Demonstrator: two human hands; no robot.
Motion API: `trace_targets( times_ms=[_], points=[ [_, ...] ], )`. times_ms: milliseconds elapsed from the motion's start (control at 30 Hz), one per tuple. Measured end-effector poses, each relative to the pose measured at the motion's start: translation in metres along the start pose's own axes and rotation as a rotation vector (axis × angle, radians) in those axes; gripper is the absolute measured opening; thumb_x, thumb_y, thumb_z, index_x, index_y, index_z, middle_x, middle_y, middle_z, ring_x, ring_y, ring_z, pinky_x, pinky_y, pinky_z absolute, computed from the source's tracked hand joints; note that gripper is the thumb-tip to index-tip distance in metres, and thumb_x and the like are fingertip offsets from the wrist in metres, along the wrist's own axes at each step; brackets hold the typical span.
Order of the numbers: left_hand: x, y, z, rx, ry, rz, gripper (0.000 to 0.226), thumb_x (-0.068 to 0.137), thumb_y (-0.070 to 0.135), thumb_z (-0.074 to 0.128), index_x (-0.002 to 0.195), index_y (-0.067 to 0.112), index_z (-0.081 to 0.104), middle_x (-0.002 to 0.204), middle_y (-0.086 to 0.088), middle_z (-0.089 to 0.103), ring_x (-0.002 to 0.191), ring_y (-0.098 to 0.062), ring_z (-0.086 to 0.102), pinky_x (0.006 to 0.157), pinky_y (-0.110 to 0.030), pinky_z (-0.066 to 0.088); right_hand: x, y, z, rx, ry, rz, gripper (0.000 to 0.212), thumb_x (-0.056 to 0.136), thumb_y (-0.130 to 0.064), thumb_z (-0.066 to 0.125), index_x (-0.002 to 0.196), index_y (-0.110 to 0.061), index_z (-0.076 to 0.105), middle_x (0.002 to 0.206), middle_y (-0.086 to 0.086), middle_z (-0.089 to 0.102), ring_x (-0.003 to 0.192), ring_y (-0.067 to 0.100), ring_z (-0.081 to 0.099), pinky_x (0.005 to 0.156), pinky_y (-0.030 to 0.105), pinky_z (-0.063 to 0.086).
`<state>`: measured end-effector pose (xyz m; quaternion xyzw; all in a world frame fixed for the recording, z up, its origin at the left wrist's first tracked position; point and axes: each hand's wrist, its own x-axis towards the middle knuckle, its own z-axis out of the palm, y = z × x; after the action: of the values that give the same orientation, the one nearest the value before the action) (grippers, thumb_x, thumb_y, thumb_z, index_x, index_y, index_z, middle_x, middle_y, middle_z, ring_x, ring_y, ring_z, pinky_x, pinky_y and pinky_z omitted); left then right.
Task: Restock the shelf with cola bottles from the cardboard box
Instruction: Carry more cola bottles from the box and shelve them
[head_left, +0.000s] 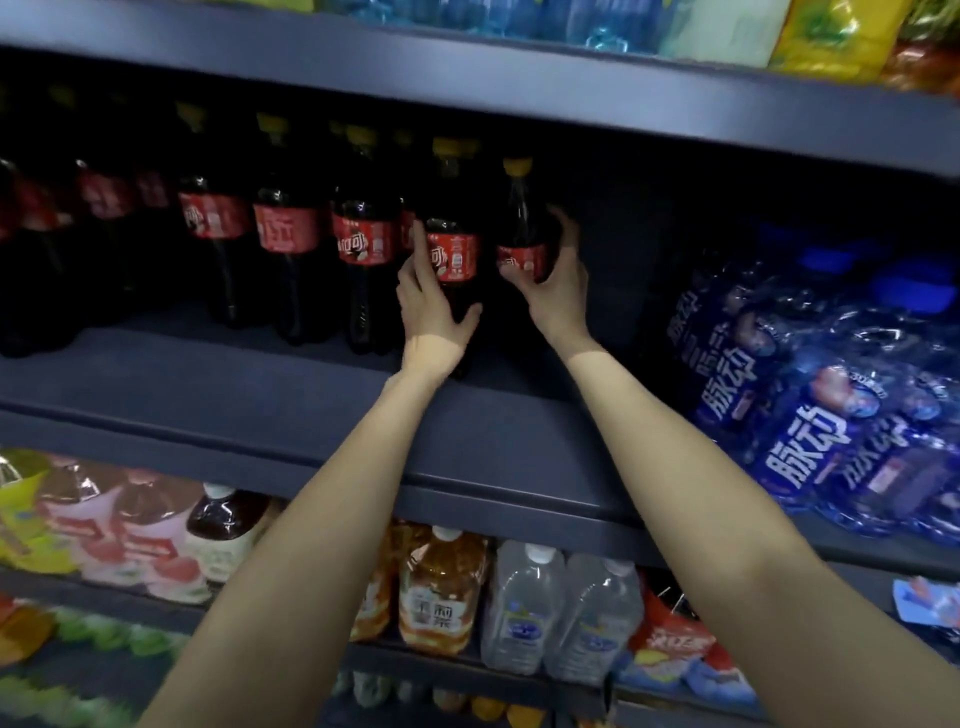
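Dark blue shelf (291, 395) carries a row of cola bottles (285, 228). Blue wrapped bottle packs (810, 415) sit at right. Right hand (558, 280) grips the end cola bottle (522, 239), upright on shelf. Left hand (431, 306) wraps the neighbouring bottle (452, 244).

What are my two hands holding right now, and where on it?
Each grips a dark plastic cola bottle with yellow cap: left hand on one bottle's lower body, right hand around the rightmost bottle at its red label.
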<state>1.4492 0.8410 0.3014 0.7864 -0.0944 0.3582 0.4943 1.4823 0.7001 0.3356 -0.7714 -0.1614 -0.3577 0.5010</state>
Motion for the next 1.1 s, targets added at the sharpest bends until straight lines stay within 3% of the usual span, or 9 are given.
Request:
trace_targets(
  times_ms=[100, 167, 367, 467, 633, 800, 867, 967, 1100],
  points=[
    [-0.015, -0.008, -0.008, 0.229, -0.038, 0.01, 0.106, 0.076, 0.025, 0.072, 0.151, 0.022, -0.002, 0.142, -0.021, 0.029, 0.126, -0.035, 0.033, 0.099, -0.045, 0.039, 0.01, 0.008, 0.018, -0.037, 0.001, -0.003, 0.071, 0.082, -0.012, 0.07, 0.143, -0.016, 0.033, 0.13, -0.002, 0.054, 0.11, 0.006, 0.053, 0.089, 0.009, 0.04],
    [-0.019, -0.009, -0.017, 0.25, -0.064, -0.008, 0.107, 0.077, 0.03, 0.073, 0.15, 0.03, -0.005, 0.138, -0.019, 0.035, 0.123, -0.036, 0.039, 0.091, -0.049, 0.045, 0.018, 0.012, 0.027, -0.067, 0.018, 0.034, 0.071, 0.086, -0.015, 0.067, 0.146, -0.017, 0.028, 0.134, 0.007, 0.055, 0.113, 0.013, 0.055, 0.092, 0.016, 0.041],
    [-0.014, -0.002, -0.023, 0.228, -0.108, -0.075, 0.103, 0.082, 0.029, 0.072, 0.15, 0.03, -0.005, 0.132, -0.019, 0.045, 0.117, -0.038, 0.05, 0.09, -0.052, 0.048, 0.034, 0.022, 0.019, -0.204, 0.006, 0.213, 0.082, 0.089, -0.019, 0.063, 0.15, -0.008, 0.01, 0.14, 0.018, 0.044, 0.123, 0.029, 0.05, 0.102, 0.03, 0.04],
    [-0.014, -0.001, -0.023, 0.219, -0.117, -0.108, 0.101, 0.082, 0.026, 0.072, 0.15, 0.031, -0.002, 0.131, -0.017, 0.047, 0.116, -0.036, 0.051, 0.089, -0.05, 0.049, 0.023, 0.024, 0.014, -0.244, -0.047, 0.204, 0.089, 0.082, -0.013, 0.07, 0.15, -0.017, 0.013, 0.144, 0.017, 0.037, 0.13, 0.026, 0.041, 0.102, 0.021, 0.03],
    [-0.016, 0.003, -0.028, 0.166, -0.164, -0.126, 0.104, 0.081, 0.021, 0.073, 0.15, 0.032, -0.003, 0.137, -0.016, 0.043, 0.121, -0.035, 0.049, 0.092, -0.051, 0.048, 0.006, 0.021, 0.01, -0.29, -0.099, 0.227, 0.092, 0.084, -0.014, 0.068, 0.152, -0.021, 0.006, 0.149, 0.013, 0.031, 0.135, 0.026, 0.036, 0.11, 0.033, 0.03],
    [-0.023, 0.016, -0.037, 0.095, -0.33, -0.2, 0.102, 0.085, 0.022, 0.067, 0.15, 0.018, -0.011, 0.154, -0.021, 0.02, 0.139, -0.036, 0.026, 0.111, -0.044, 0.033, -0.01, 0.007, -0.001, -0.445, -0.201, 0.222, 0.086, 0.088, -0.021, 0.061, 0.152, -0.023, 0.004, 0.154, 0.01, 0.026, 0.138, 0.029, 0.032, 0.111, 0.04, 0.031],
    [-0.029, 0.025, -0.046, 0.1, -0.359, -0.257, 0.097, 0.087, 0.025, 0.065, 0.151, 0.014, -0.007, 0.155, -0.02, 0.017, 0.141, -0.036, 0.022, 0.112, -0.042, 0.03, -0.018, 0.0, -0.007, -0.497, -0.233, 0.226, 0.083, 0.088, -0.023, 0.06, 0.152, -0.02, 0.009, 0.156, 0.009, 0.022, 0.14, 0.031, 0.027, 0.114, 0.041, 0.028],
    [-0.044, 0.04, -0.063, 0.114, -0.35, -0.286, 0.085, 0.087, 0.029, 0.064, 0.151, 0.014, 0.009, 0.151, -0.015, 0.027, 0.137, -0.031, 0.029, 0.107, -0.043, 0.035, -0.038, -0.022, -0.02, -0.564, -0.302, 0.275, 0.072, 0.091, -0.026, 0.057, 0.151, -0.02, 0.018, 0.156, 0.009, 0.023, 0.141, 0.032, 0.024, 0.115, 0.04, 0.025],
    [-0.071, 0.061, -0.082, 0.046, -0.263, -0.301, 0.054, 0.089, 0.031, 0.059, 0.139, 0.021, 0.039, 0.135, 0.002, 0.05, 0.124, -0.016, 0.047, 0.102, -0.041, 0.041, -0.084, -0.066, -0.048, -0.693, -0.252, 0.172, 0.047, 0.092, -0.027, 0.055, 0.137, -0.015, 0.045, 0.133, 0.014, 0.052, 0.122, 0.034, 0.045, 0.097, 0.04, 0.041]
  ],
)
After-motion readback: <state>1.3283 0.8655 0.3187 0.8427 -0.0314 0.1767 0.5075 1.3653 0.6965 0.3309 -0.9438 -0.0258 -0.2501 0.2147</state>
